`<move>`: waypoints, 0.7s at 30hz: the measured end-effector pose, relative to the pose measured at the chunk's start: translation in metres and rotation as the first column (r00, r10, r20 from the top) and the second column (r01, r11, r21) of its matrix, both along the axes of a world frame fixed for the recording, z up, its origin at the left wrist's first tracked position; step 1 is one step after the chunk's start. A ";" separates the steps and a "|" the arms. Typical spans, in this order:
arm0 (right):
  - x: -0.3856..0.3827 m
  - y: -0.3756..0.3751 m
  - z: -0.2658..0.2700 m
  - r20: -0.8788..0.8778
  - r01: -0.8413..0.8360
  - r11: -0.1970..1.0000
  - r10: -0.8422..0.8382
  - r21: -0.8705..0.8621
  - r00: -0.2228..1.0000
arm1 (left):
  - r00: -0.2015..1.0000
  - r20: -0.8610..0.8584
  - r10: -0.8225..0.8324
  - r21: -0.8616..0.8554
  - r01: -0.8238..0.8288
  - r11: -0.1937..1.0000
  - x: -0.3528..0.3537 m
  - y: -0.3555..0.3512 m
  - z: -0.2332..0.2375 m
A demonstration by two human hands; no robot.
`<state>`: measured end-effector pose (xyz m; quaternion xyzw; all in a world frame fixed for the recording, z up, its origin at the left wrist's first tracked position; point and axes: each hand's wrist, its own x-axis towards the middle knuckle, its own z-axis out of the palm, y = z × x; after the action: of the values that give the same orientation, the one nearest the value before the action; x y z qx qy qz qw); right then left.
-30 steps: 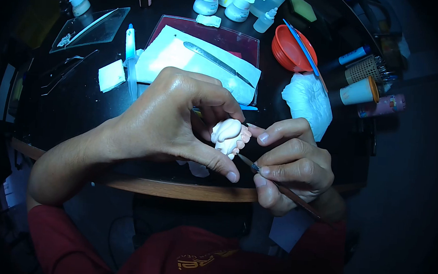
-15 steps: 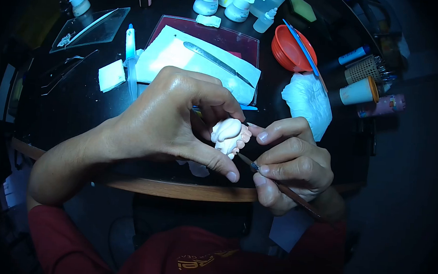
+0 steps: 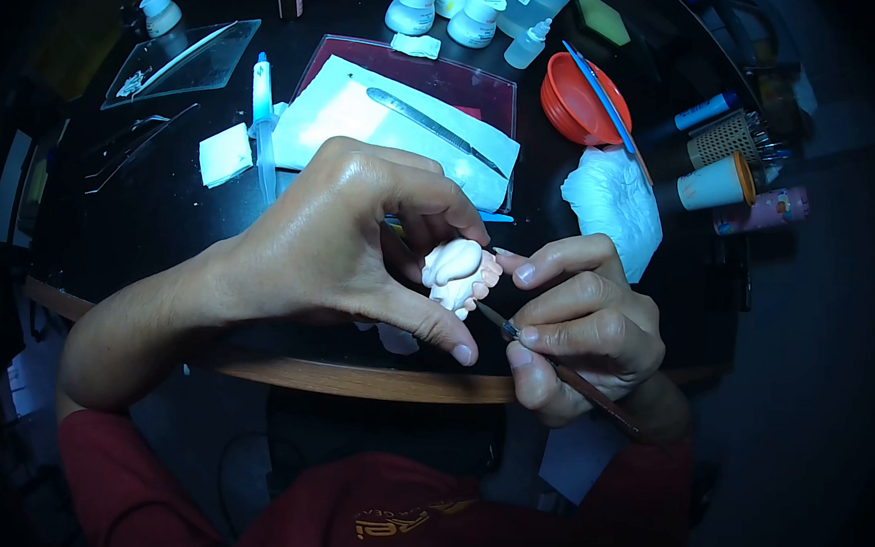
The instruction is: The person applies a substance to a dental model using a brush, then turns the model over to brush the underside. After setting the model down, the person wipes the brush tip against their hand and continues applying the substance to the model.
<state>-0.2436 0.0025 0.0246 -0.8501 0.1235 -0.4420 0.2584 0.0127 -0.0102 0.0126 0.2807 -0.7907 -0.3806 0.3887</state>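
Observation:
My left hand [image 3: 359, 239] is closed around a dental cast [image 3: 449, 274], white plaster with a row of pinkish teeth along its right edge. Thumb and fingers grip it from the left, above the table's front edge. In my right hand [image 3: 589, 328] is a thin paintbrush [image 3: 590, 393] with a brown handle, pinched close to its metal ferrule. The brush's tip lies at the lower teeth of the cast; whether it touches is too small to tell. My right index finger reaches to the cast's right side.
Behind my hands a scalpel [image 3: 436, 131] lies on white paper [image 3: 317, 111] over a dark red tray. A syringe [image 3: 263, 127] and folded tissue [image 3: 226, 153] are left. Right stand an orange bowl [image 3: 568, 106], crumpled tissue [image 3: 614, 209] and a cup [image 3: 708, 188]. Jars [image 3: 411, 11] stand at the back.
The brush tip has shifted very slightly up and right along the teeth. My left hand and the cast are almost where they were.

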 end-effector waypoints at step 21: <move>-0.002 0.001 0.000 0.011 -0.012 1.000 0.012 0.026 1.000 | 1.000 0.006 -0.007 -0.022 0.007 1.000 0.000 -0.001 -0.001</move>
<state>-0.2453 0.0040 0.0249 -0.8448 0.1229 -0.4435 0.2729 0.0132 -0.0110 0.0119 0.2745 -0.7970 -0.3725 0.3882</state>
